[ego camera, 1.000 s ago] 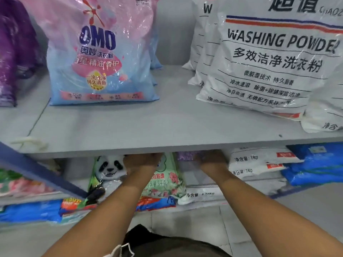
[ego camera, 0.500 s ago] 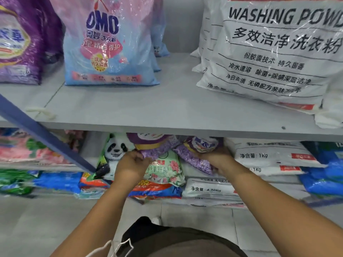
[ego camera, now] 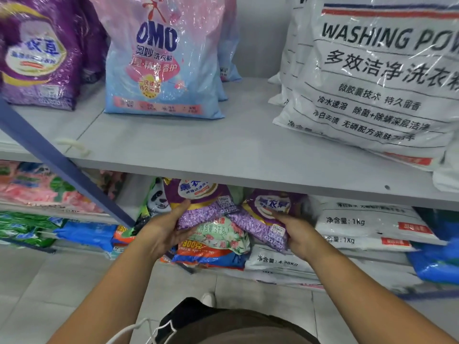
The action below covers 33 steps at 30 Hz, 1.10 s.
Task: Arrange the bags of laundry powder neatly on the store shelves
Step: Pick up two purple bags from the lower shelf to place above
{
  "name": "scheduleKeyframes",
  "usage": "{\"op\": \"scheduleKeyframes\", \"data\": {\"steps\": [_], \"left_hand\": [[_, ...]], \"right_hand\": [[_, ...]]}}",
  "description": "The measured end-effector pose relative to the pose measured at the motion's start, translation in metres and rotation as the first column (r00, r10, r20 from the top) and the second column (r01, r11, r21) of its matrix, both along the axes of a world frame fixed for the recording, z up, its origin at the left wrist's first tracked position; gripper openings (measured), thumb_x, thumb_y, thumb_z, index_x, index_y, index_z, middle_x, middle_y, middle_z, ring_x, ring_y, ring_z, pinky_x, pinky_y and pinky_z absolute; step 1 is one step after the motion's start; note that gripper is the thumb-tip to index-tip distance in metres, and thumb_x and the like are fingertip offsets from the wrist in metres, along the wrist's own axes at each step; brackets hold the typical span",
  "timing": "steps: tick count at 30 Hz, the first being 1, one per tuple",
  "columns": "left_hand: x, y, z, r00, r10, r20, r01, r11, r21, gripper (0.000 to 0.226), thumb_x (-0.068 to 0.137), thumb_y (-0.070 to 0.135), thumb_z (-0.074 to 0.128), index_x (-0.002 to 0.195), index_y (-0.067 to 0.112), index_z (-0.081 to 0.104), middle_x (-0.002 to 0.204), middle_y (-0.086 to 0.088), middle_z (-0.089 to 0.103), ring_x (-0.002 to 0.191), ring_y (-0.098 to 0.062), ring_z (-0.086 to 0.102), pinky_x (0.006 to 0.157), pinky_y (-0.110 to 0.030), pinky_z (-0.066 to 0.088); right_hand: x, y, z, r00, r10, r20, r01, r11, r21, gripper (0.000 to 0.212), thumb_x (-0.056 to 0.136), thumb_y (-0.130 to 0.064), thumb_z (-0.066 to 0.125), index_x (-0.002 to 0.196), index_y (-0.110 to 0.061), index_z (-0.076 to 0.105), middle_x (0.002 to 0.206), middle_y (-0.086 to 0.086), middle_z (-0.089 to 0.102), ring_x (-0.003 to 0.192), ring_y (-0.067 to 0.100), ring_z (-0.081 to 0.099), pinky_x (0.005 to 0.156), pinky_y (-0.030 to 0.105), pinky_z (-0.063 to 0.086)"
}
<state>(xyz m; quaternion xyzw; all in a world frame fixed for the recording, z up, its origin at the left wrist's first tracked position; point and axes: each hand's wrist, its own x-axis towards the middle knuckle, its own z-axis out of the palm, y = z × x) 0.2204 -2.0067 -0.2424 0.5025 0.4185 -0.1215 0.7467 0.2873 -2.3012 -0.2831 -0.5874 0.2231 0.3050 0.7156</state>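
Both small purple bags have come out from under the upper shelf (ego camera: 223, 155) since a moment ago: left hand (ego camera: 165, 232) closed on one purple bag (ego camera: 201, 207), right hand (ego camera: 296, 235) on another (ego camera: 268, 217), long axes tilted inward, beneath the shelf's front edge.

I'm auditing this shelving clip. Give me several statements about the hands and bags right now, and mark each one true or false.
1. Each hand holds a small purple bag. True: the left hand grips one purple bag, the right hand the other purple bag.
2. The OMO bag lies flat on the floor. False: it stands upright on the upper shelf.
3. The white washing powder bag sits on the upper shelf, right of the OMO bag. True.
4. Both hands are above the upper shelf. False: they are below its front edge.
5. A panda-printed bag shows beside the left hand. True.
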Motion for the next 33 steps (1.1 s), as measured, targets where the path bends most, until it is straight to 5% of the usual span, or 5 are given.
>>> {"op": "scheduleKeyframes", "data": {"steps": [4,7,16,28,33], "left_hand": [[-0.011,-0.017,0.008,0.997,-0.025,0.072,0.026,1.000,-0.016,0.029,0.096,0.015,0.064,0.123,0.005,0.064,0.113,-0.014,0.076,0.095,-0.024,0.074,0.076,-0.039,0.061],[-0.035,-0.024,0.004,0.990,0.116,0.076,-0.113,0.992,-0.049,0.031,0.096,0.007,0.060,0.127,0.004,0.062,0.111,-0.017,0.076,0.097,-0.030,0.072,0.094,-0.048,0.057],[-0.134,-0.013,0.024,0.955,0.229,0.187,-0.258,0.954,0.152,0.042,0.091,0.006,0.067,0.130,0.017,0.061,0.112,-0.010,0.077,0.096,-0.030,0.076,0.072,-0.035,0.064],[-0.251,0.088,0.097,0.872,0.352,0.340,-0.454,0.840,0.295,0.071,0.061,0.049,0.091,0.122,0.023,0.065,0.104,-0.008,0.079,0.094,-0.032,0.077,0.092,-0.050,0.056],[-0.295,0.169,0.133,0.856,0.351,0.380,-0.482,0.807,0.340,0.034,0.081,0.026,0.080,0.112,0.022,0.069,0.092,-0.004,0.081,0.082,-0.026,0.078,0.089,-0.048,0.058]], "right_hand": [[-0.009,-0.002,0.005,0.996,0.009,0.092,-0.005,0.999,-0.051,0.071,0.080,-0.035,0.083,0.141,-0.017,0.051,0.123,0.002,0.072,0.116,0.023,0.066,0.105,0.042,0.048],[-0.020,-0.012,0.010,0.978,0.078,0.194,-0.055,0.991,-0.122,0.055,0.088,-0.030,0.076,0.136,-0.022,0.050,0.126,-0.004,0.066,0.123,0.020,0.057,0.111,0.040,0.038],[-0.059,-0.002,0.061,0.944,0.285,0.166,-0.301,0.950,0.081,0.041,0.087,-0.003,0.071,0.121,-0.026,0.061,0.105,0.007,0.079,0.090,0.023,0.077,0.063,0.027,0.060],[-0.136,0.139,0.156,0.819,0.440,0.369,-0.494,0.867,0.061,0.040,0.078,-0.037,0.066,0.115,-0.021,0.068,0.104,0.006,0.079,0.096,0.023,0.076,0.088,0.038,0.058],[-0.177,0.221,0.188,0.784,0.426,0.451,-0.503,0.862,0.059,0.068,0.054,-0.038,0.096,0.111,-0.008,0.073,0.104,0.018,0.077,0.094,0.033,0.076,0.085,0.041,0.062]]}}
